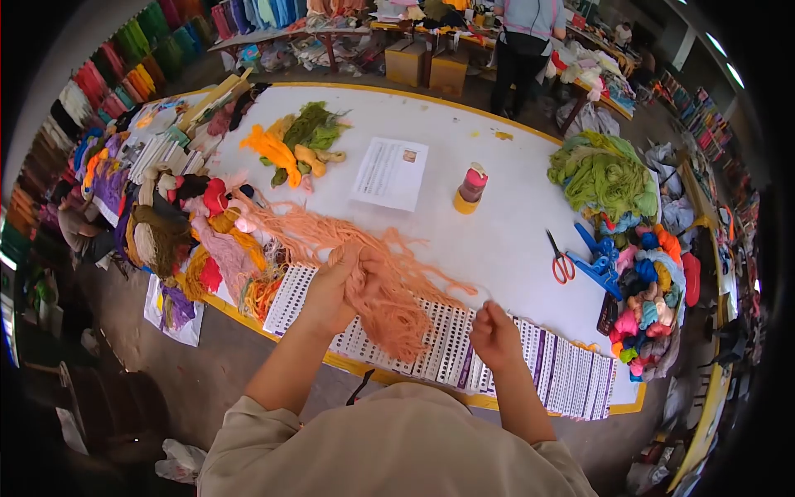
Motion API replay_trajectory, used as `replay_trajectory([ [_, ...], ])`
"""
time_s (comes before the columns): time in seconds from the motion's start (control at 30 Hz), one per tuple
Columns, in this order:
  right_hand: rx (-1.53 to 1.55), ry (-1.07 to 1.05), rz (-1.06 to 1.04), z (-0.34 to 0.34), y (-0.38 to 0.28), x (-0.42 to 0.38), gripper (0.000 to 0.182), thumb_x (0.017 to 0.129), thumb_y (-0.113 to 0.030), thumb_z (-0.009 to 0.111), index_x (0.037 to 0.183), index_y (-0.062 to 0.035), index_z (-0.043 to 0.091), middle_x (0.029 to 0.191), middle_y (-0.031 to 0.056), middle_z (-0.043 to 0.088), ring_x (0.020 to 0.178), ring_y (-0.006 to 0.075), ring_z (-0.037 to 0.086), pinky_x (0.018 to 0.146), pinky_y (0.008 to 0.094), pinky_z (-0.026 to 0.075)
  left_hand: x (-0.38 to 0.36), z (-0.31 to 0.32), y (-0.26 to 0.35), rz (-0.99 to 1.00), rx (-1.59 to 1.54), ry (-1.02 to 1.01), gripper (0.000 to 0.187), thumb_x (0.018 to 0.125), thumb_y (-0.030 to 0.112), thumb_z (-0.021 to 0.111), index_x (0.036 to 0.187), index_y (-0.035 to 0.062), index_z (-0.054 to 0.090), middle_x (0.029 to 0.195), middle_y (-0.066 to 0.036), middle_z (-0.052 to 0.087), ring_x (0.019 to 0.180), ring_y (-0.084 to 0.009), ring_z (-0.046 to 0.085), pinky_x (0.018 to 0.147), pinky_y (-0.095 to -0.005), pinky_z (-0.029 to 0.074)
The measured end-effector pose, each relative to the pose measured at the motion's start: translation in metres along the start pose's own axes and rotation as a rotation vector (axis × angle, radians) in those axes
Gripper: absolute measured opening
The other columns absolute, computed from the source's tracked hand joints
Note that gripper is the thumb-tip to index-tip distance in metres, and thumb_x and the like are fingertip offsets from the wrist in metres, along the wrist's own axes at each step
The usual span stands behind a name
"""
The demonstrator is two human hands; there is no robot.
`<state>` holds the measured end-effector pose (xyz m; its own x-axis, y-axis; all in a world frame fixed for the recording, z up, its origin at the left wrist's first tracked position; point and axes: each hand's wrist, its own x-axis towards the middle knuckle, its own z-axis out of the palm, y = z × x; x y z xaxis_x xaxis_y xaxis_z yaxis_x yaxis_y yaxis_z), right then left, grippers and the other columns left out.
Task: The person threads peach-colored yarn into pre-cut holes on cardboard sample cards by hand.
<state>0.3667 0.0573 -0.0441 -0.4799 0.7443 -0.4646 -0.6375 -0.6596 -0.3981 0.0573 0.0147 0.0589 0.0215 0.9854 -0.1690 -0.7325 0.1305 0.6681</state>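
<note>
My left hand (338,286) is closed around a bunch of peach yarn (389,319). Part of the yarn hangs below the fingers, over a row of white cards with rows of dark holes (447,352); the rest trails across the table to the left and right. To the right, my right hand (495,335) is raised above the same cards with its fingers pinched together. Whatever lies between those fingertips is too small to make out; a loose end of the peach yarn is close by.
On the white table (505,240) lie a printed sheet (391,174), a thread cone (471,189), scissors (561,261) and a blue plastic tool (598,261). Yarn heaps flank both sides, with green yarn (604,174) at right. A person (526,50) stands beyond the far edge.
</note>
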Motion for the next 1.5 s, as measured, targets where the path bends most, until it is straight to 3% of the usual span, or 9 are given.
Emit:
replay_trajectory([
  [0.07,-0.460,0.225,-0.076,-0.006,0.009,-0.007,0.025,0.093,-0.022,0.059,0.112,-0.0060,0.053,0.091,0.0032,0.055,0.066,0.0112,0.053,0.054,0.0213,0.043,-0.001,0.007,0.002,0.116,0.052,0.081,0.037,0.100,0.038,0.045,0.116,0.0060,0.053,0.102,-0.011,0.060,0.087,-0.0179,0.060,0.076,-0.0317,0.051],
  [0.13,-1.420,0.486,-0.426,-0.024,0.023,-0.009,0.050,0.085,-0.012,0.067,0.127,0.0009,0.043,0.115,0.0169,0.050,0.077,0.0207,0.063,0.064,0.0269,0.052,-0.007,0.025,0.016,0.149,0.045,-0.152,0.058,0.096,0.050,0.046,0.133,0.0060,0.042,0.129,-0.019,0.052,0.122,-0.0301,0.048,0.107,-0.0466,0.036],
  [0.23,-1.502,0.370,-0.593,-0.026,0.023,-0.018,0.053,0.083,-0.012,0.068,0.127,0.0017,0.043,0.120,0.0204,0.045,0.080,0.0221,0.062,0.068,0.0284,0.053,-0.006,0.026,0.020,0.381,-0.049,-0.176,0.078,0.091,0.060,0.046,0.141,0.0019,0.032,0.141,-0.021,0.042,0.130,-0.0337,0.042,0.108,-0.0501,0.034],
  [0.33,-1.503,0.270,-0.519,-0.013,0.022,-0.012,0.049,0.082,-0.011,0.070,0.124,0.0001,0.047,0.121,0.0183,0.045,0.087,0.0208,0.060,0.071,0.0285,0.053,-0.009,-0.005,-0.008,0.286,0.115,-0.116,0.079,0.093,0.057,0.042,0.143,-0.0026,0.027,0.145,-0.023,0.036,0.133,-0.0360,0.040,0.108,-0.0490,0.035],
  [0.47,-1.057,0.066,-0.385,0.061,0.024,-0.023,0.015,0.087,-0.005,0.065,0.102,-0.0047,0.062,0.075,-0.0022,0.059,0.065,0.0050,0.053,0.060,0.0204,0.046,-0.016,0.014,-0.020,0.137,0.155,-0.213,0.079,0.094,0.054,0.045,0.141,-0.0064,0.029,0.146,-0.022,0.034,0.134,-0.0364,0.038,0.107,-0.0491,0.037],
  [0.57,-0.924,-0.170,-0.425,0.118,0.022,-0.039,0.016,0.088,-0.002,0.063,0.104,-0.0044,0.061,0.078,-0.0016,0.058,0.065,0.0036,0.052,0.051,0.0182,0.044,-0.015,0.043,-0.028,0.158,0.174,-0.265,0.086,0.090,0.058,0.051,0.141,-0.0082,0.030,0.146,-0.019,0.036,0.135,-0.0318,0.037,0.106,-0.0461,0.038],
  [0.67,-0.967,-0.222,-0.617,0.147,0.027,-0.037,0.013,0.089,-0.004,0.064,0.102,-0.0029,0.060,0.084,-0.0012,0.056,0.062,0.0040,0.051,0.051,0.0187,0.044,-0.015,0.051,-0.043,0.021,0.067,-0.381,0.058,0.101,0.031,0.044,0.147,-0.0010,0.027,0.146,-0.013,0.039,0.123,-0.0182,0.047,0.096,-0.0349,0.045],
  [0.87,-0.748,-0.200,-0.321,0.133,0.021,-0.045,0.006,0.090,-0.009,0.064,0.094,-0.0044,0.062,0.078,-0.0022,0.055,0.060,0.0047,0.048,0.052,0.0201,0.042,-0.017,0.051,-0.057,0.076,0.251,-0.129,0.036,0.098,0.019,0.053,0.124,-0.0054,0.057,0.117,-0.011,0.061,0.106,-0.0174,0.059,0.090,-0.0312,0.048],
  [1.5,-0.604,-0.175,-0.292,0.114,0.010,-0.054,0.004,0.090,-0.012,0.064,0.092,-0.0083,0.062,0.083,-0.0009,0.063,0.059,0.0035,0.048,0.051,0.0189,0.040,-0.015,0.069,-0.071,0.033,0.232,-0.112,0.023,0.098,0.011,0.051,0.107,-0.0080,0.061,0.114,-0.018,0.063,0.099,-0.0211,0.062,0.087,-0.0347,0.052],
])
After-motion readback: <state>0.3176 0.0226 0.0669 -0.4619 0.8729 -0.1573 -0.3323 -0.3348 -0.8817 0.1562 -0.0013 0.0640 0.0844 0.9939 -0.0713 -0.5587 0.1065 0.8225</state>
